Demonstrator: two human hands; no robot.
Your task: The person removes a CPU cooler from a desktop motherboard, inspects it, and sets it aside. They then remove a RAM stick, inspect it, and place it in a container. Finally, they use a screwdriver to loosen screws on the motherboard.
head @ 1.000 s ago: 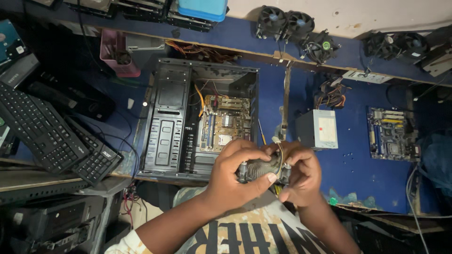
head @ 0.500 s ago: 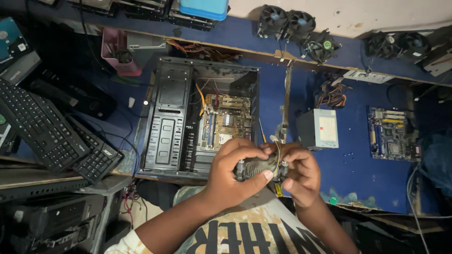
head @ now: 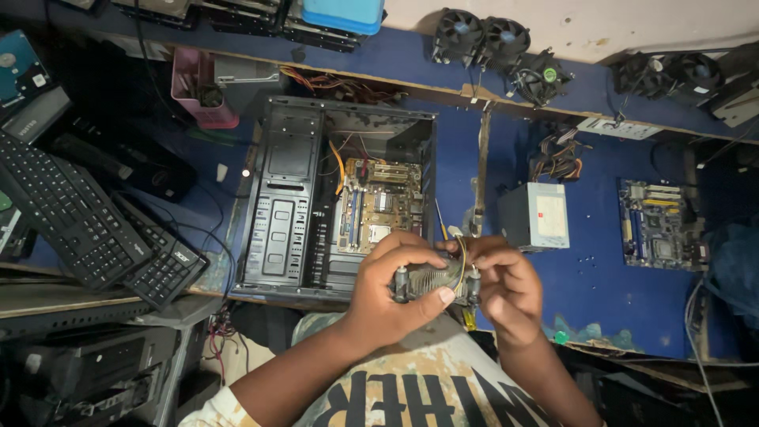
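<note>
At lower centre I see my left hand (head: 387,289) and right hand (head: 506,289) clamping fingers around a finned metal cooler (head: 433,281), below the open black case (head: 336,198).

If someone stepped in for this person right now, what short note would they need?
Left hand: grips the left side of a grey finned cooler, thumb across its front.
Right hand: holds the cooler's right side, fingers at its thin wires.
Cooler: held up in both hands, above the lap, just in front of the open PC case.
Case: lies on its side on the blue bench, motherboard inside, with nothing mounted on its socket.
Nearby: power supply to the right, keyboards to the left.
</note>
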